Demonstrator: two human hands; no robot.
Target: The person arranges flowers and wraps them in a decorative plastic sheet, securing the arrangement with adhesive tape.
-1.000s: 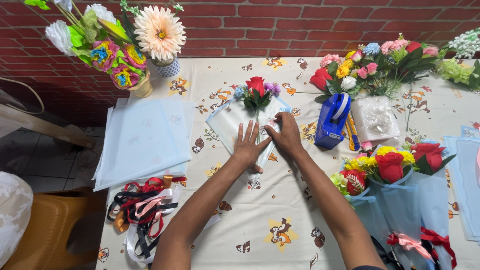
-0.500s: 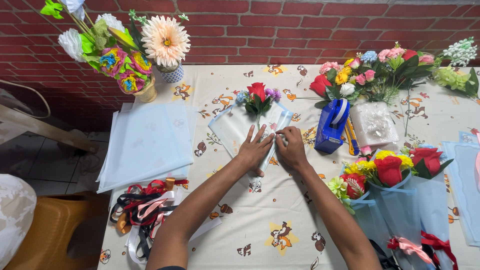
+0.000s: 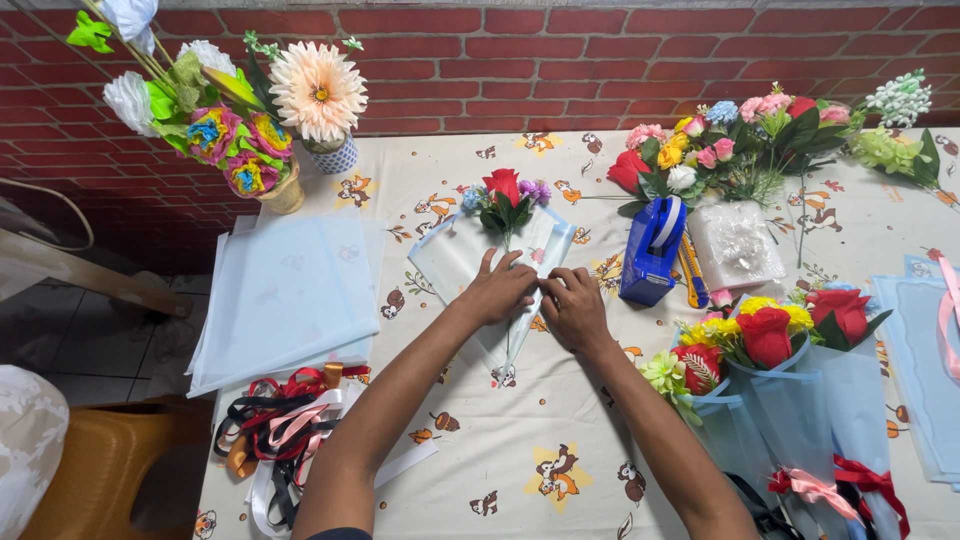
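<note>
A small bunch with a red rose (image 3: 503,187) and a few blue and purple blooms lies on a pale blue wrapping sheet (image 3: 447,253) in the middle of the table. My left hand (image 3: 498,290) presses on the sheet over the stems, fingers spread. My right hand (image 3: 570,306) sits right beside it, fingers curled and pinching the sheet's right side, folding it inward. The two hands touch at the fingertips.
A stack of pale blue sheets (image 3: 285,295) lies at left, above a tangle of ribbons (image 3: 285,425). A blue tape dispenser (image 3: 652,251), loose flowers (image 3: 720,150) and finished bouquets (image 3: 780,345) fill the right side. Two vases of flowers (image 3: 250,120) stand at the back left.
Both hands drew closer together over the stems. The right hand went from flat on the sheet to curled, gathering the wrapping's right side inward.
</note>
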